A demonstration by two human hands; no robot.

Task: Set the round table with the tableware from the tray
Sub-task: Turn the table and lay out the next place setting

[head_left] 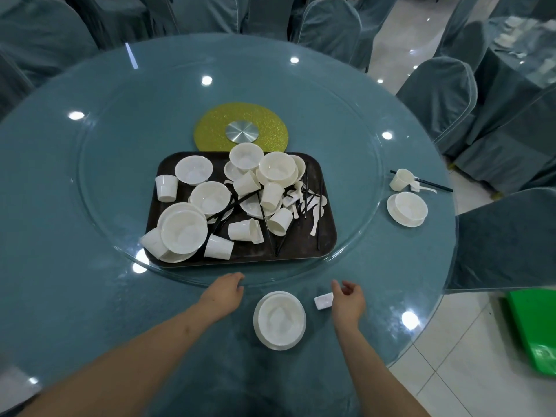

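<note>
Our left hand [224, 293] reaches toward the tray [326, 236], fingers relaxed, holding nothing | right hand [349, 299] loosely curled beside small white rest [323, 300], empty | no readable writing

Single head view, looking forward and steeply down over round table [90, 296]; near edge closest, wide-angle.

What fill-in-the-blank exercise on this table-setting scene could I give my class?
1. The loose cups, bowls and chopsticks lie on a dark ____.
2. Near the person, a white bowl sits on a ____.
3. The small white rest lies beside the ____ hand.

Missing words: tray; plate; right
</note>
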